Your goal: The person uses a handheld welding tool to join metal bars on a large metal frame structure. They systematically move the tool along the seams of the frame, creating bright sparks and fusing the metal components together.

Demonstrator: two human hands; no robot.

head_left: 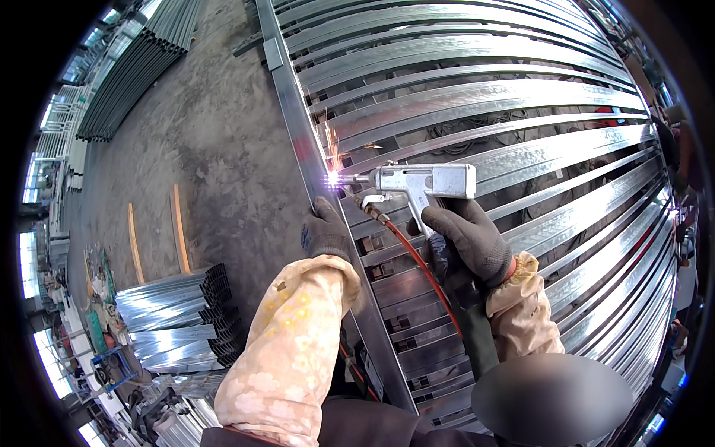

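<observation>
My right hand (473,242), in a dark glove, is wrapped round the handle of a silver handheld welding gun (432,179). The gun's nozzle points left at a long metal rail (294,112), where a bright violet-white weld spot (333,179) throws orange sparks upward. Just below that spot, my gloved left hand (328,232) grips the rail's edge; some of its fingers are hidden. Many shiny metal bars (491,104) meet the rail from the right. A red hose (424,272) hangs from near the nozzle, and a thick dark cable sleeve runs down from the handle.
Bundles of metal tubes lie at lower left (167,313) and upper left (141,71) on the grey floor (201,141). Two wooden strips (179,227) lie between them. Cables show under the bars. A blurred oval (551,398) covers the lower right.
</observation>
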